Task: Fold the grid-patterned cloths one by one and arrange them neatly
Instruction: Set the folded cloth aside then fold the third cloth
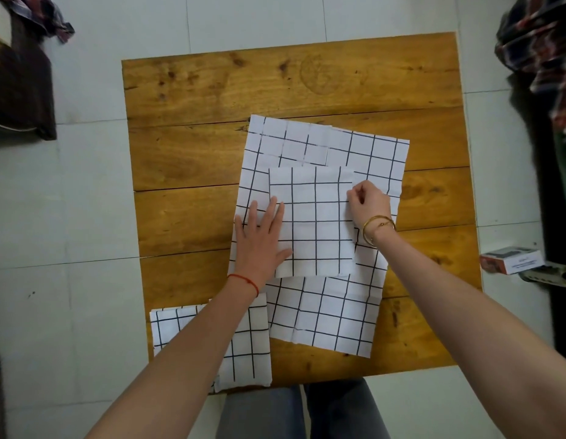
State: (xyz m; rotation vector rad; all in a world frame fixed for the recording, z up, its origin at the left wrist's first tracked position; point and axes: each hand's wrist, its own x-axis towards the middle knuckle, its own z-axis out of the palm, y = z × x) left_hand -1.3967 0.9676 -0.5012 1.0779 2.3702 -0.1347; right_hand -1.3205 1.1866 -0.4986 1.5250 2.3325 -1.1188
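White grid cloth, folded (316,221), sits mid-table on top of a bigger unfolded grid cloth (335,312) that's spread flat under it. Your L hand (262,239) lies flat on the folded piece's left edge, fingers straight and slightly spread, palm down, pressing. Your R hand (369,201) is at the right edge of the folded piece, fingers curled, thumb + index pinching the cloth edge (exact contact pt partly hidden by knuckles). Another folded grid cloth (247,346) lies at the near-left corner of the wooden table (196,128), partly under your L forearm, touching the big cloth's edge. Red string on L wrist, gold bangles on R. Small box (513,259) on the tile floor to the right, just beside the table. Dark plaid clothing (541,58) far right.
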